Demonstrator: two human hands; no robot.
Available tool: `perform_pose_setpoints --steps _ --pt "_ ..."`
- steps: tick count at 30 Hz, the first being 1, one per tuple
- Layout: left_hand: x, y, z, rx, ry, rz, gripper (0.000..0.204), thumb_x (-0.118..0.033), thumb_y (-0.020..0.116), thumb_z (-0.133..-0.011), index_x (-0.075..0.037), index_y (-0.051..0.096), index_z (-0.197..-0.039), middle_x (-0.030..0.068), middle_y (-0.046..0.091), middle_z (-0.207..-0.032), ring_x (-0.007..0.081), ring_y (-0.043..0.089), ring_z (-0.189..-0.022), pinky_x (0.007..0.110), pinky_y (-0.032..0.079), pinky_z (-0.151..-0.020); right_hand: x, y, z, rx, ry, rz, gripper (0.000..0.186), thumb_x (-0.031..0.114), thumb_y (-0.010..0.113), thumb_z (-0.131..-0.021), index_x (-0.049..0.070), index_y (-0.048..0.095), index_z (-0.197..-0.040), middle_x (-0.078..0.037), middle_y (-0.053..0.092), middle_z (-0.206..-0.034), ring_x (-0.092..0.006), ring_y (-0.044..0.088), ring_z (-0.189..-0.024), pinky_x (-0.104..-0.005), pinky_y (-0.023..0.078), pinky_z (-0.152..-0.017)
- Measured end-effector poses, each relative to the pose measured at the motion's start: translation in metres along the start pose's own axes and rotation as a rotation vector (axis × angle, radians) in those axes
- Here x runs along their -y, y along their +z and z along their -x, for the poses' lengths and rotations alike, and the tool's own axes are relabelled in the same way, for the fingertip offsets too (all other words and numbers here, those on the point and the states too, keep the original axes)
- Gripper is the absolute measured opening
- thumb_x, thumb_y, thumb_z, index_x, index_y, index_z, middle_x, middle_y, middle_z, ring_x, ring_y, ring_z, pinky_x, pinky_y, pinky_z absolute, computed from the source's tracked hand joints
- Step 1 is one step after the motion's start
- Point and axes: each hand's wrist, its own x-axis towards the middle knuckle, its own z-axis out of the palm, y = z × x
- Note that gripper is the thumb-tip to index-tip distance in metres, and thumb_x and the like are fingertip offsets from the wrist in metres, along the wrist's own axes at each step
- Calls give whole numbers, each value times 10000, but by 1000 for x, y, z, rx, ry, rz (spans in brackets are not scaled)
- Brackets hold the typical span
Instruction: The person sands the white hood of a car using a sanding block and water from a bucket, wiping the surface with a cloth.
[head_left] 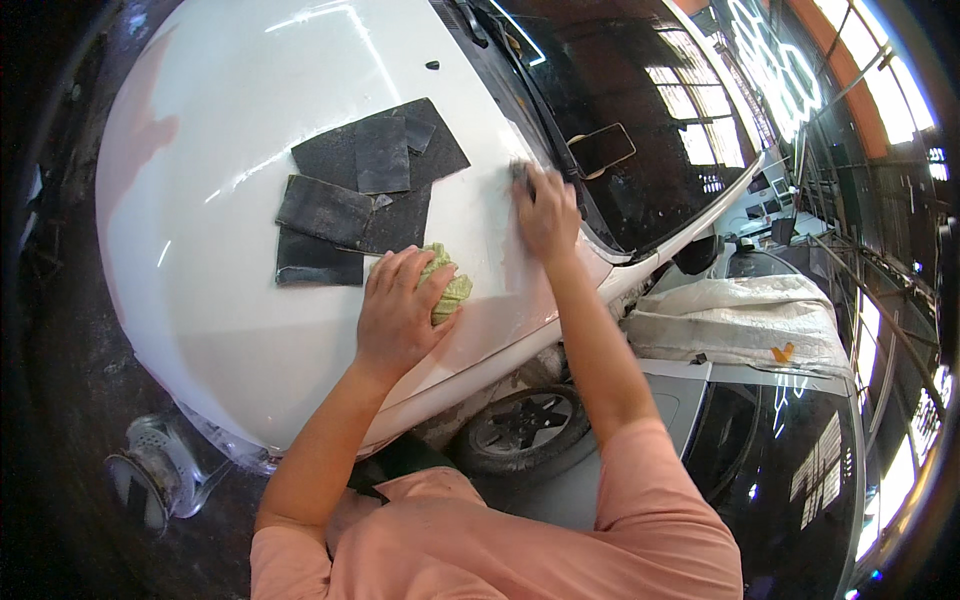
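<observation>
On the white car hood point(210, 250) my left hand point(400, 305) rests with curled fingers over a crumpled pale green cloth point(446, 290). Just above it lie several overlapping dark sheets point(320, 215), like sandpaper, in different sizes. My right hand point(547, 215) is at the hood's edge beside the windshield, fingers bent around a small dark piece point(519, 172), partly hidden and blurred. The hood around that hand has a wet-looking, dulled patch and pinkish areas.
The windshield point(670, 140) and wiper are at upper right. Below right are a loose-looking wheel point(520, 425), another car point(780, 470) and a whitish draped cover point(735, 325). A metal stool-like object point(165, 470) stands at lower left.
</observation>
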Motion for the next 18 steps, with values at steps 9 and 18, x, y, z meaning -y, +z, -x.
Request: perform_pose_setpoints --steps 9,18 --pt "3 -1 -5 -10 17 -17 579 -336 848 -839 -185 615 -1347 119 570 -1383 347 536 -1358 542 379 -1197 -15 -10 -8 36 -62 -46 367 339 692 -982 114 706 -1272 -148 707 -1178 -403 667 -1048 -510 563 -876" --pt "11 -13 -2 -2 -26 -42 589 -337 852 -832 -184 615 -1350 112 582 -1373 354 530 -1361 541 378 -1192 7 -21 75 96 -192 -164 412 299 757 -938 113 724 -1305 -114 713 -1184 -375 676 -1030 -488 554 -882"
